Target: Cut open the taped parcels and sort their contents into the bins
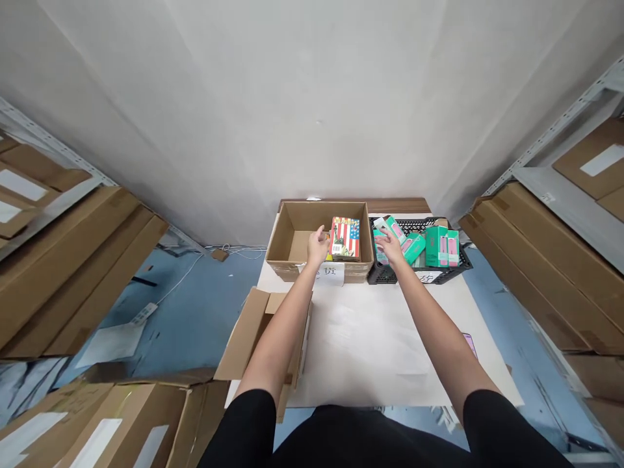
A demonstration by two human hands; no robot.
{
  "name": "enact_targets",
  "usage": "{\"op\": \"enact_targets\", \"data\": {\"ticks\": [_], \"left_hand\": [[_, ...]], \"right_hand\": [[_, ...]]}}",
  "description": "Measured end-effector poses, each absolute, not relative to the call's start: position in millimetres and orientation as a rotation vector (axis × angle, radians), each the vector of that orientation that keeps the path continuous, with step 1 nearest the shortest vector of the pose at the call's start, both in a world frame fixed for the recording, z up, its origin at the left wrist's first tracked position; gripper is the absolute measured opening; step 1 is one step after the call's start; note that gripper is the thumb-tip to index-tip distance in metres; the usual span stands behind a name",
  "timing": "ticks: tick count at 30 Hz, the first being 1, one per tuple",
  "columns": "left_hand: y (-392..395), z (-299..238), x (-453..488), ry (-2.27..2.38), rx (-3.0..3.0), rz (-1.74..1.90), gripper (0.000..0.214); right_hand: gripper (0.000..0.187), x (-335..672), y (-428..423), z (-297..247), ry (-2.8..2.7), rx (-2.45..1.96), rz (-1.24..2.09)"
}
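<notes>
My left hand (pixel 318 247) is over the front of an open cardboard box (pixel 287 265), just left of a packet with a stars-and-stripes print (pixel 345 238). Its fingers are parted and appear to hold nothing. The packet sticks up at the right side of the box, with a little yellow and orange showing beside it. Over the left end of a black plastic crate (pixel 458 268) is my right hand (pixel 389 247), fingers apart, close to a green and pink box (pixel 413 248). Several such boxes lie tilted in the crate, and a larger green box (pixel 433 247) stands upright.
Both containers stand at the back of a white-covered table (pixel 361 338). An open carton (pixel 248 331) is by my left forearm. A phone (pixel 470 344) lies at the right edge. Shelves with long cartons (pixel 536 260) flank the table; more cartons (pixel 121 416) stand low at left.
</notes>
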State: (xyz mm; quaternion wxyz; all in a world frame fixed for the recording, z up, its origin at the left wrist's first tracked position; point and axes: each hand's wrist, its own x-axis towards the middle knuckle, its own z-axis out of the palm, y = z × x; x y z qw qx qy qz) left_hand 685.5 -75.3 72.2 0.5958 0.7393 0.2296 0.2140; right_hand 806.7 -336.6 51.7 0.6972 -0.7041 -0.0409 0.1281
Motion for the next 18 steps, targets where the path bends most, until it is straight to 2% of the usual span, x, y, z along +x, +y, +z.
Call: {"op": "enact_targets", "data": {"ticks": [6, 12, 15, 18], "left_hand": [[-117, 7, 609, 0.414, 1.789, 0.444, 0.051], [-189, -92, 521, 0.627, 1.944, 0.065, 0.047], [-226, -143, 486, 0.752, 2.036, -0.154, 0.057], [-259, -179, 457, 0.829, 2.054, -0.330, 0.079]], "right_hand": [[0.064, 725, -424, -27, -0.042, -1.686, 0.320], [0.057, 629, -548, -133, 0.036, -2.048, 0.382], [0.059, 584, -605, -179, 0.081, -2.185, 0.454], [0.065, 543, -638, -211, 0.145, -2.240, 0.567]]}}
